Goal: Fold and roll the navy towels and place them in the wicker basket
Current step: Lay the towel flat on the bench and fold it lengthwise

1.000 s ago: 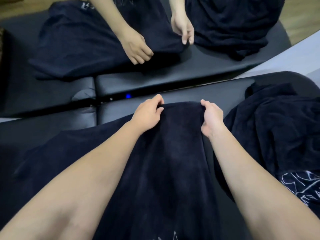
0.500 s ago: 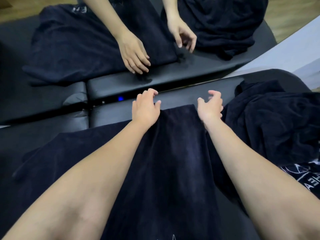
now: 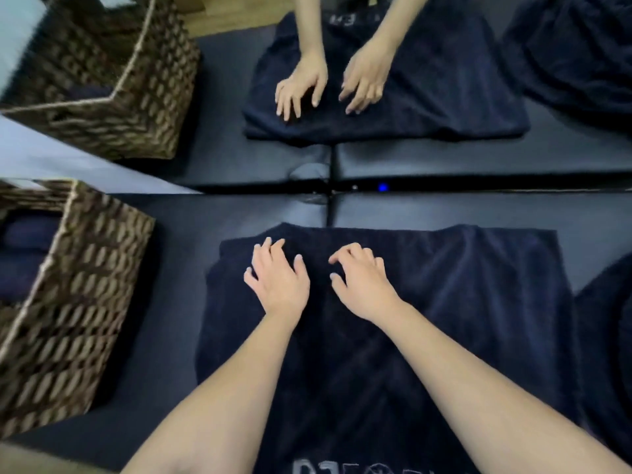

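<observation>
A navy towel (image 3: 461,285) lies folded flat on the black padded table (image 3: 178,336) in front of me. My left hand (image 3: 277,282) and my right hand (image 3: 362,285) rest side by side on its left part, fingers spread and lightly bent, fingertips touching the cloth, holding nothing. The wicker basket (image 3: 78,302) stands at the left of the table. Dark navy rolled towels (image 3: 27,230) show inside it, partly hidden by its wall.
A mirror stands right behind the table's far edge and repeats the basket, towel and hands in the upper half. More loose navy towels (image 3: 608,336) lie heaped at the right edge. A small blue light (image 3: 383,187) glows at the table's back edge.
Both hands let go of the towel's far edge, which they pinched a second ago, and now lie on the cloth. The view swung left, bringing the basket into sight.
</observation>
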### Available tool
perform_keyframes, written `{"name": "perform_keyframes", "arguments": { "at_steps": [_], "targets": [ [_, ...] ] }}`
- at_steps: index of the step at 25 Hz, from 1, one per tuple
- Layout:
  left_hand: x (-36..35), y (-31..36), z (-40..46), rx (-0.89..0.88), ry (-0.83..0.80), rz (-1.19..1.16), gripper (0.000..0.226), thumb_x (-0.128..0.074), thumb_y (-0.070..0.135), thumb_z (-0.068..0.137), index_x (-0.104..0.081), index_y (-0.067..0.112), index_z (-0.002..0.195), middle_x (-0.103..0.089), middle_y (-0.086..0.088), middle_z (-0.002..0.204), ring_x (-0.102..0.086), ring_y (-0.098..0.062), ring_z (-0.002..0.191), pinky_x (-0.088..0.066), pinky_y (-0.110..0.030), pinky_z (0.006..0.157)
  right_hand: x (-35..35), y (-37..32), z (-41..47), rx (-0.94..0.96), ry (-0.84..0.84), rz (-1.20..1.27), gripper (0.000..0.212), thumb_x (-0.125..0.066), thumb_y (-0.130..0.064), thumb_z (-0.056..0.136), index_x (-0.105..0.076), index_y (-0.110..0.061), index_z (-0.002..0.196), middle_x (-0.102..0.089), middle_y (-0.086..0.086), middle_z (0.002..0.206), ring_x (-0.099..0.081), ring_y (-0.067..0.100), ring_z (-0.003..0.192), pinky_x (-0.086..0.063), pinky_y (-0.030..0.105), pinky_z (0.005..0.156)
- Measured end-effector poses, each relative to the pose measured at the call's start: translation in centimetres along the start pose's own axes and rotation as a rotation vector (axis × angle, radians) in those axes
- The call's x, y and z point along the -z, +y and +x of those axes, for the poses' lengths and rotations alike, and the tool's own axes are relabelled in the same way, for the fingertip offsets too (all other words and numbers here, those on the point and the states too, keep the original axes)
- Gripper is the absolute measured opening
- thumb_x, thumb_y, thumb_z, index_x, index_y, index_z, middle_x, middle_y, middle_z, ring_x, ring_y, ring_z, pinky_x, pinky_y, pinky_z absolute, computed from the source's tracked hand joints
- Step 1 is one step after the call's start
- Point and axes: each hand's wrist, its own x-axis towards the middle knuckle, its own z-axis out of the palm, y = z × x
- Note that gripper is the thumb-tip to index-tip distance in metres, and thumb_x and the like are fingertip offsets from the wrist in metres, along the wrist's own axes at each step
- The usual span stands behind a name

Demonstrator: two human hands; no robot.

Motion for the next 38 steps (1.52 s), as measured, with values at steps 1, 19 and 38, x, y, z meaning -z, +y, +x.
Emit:
{"name": "perform_keyframes", "arguments": {
  "at_steps": [1, 19, 38],
  "targets": [
    [1.0, -2.2, 0.7, 0.101, 0.028, -0.019, 0.049, -0.051, 0.037, 0.1, -0.045, 0.02, 0.145, -0.032, 0.001, 0.16, -0.02, -0.019, 0.15, -0.018, -0.051, 0.115, -1.3, -1.7, 0.8, 0.006, -0.021, -0.009, 0.031, -0.05, -0.031, 0.101, -0.051, -0.025, 0.131, -0.045, -0.007, 0.134, -0.042, 0.019, 0.118, -0.033, 0.038, 0.102],
    [9.3, -11.1, 17.9, 0.571, -0.56, -0.692, 0.012, -0.061, 0.022, 0.089, -0.056, 0.015, 0.082, -0.05, -0.002, 0.069, -0.042, -0.017, 0.053, -0.036, -0.019, 0.047, -8.7, -12.6, 11.1, -0.201, 0.008, -0.05, 0.033, -0.053, -0.032, 0.101, -0.053, -0.018, 0.13, -0.048, 0.002, 0.134, -0.042, 0.025, 0.123, -0.033, 0.041, 0.105],
    [5.0, -14.5, 20.9, 0.545, -0.398, -0.933, 0.027, -0.058, 0.043, 0.098, -0.063, 0.017, 0.091, -0.067, -0.002, 0.103, -0.062, -0.025, 0.096, -0.05, -0.044, 0.1, -9.8, -9.5, 10.6, -0.361, -0.043, -0.403, 0.065, -0.029, -0.043, 0.107, -0.004, -0.02, 0.162, 0.013, 0.007, 0.169, 0.011, 0.03, 0.155, -0.004, 0.051, 0.125]
  ]
}}
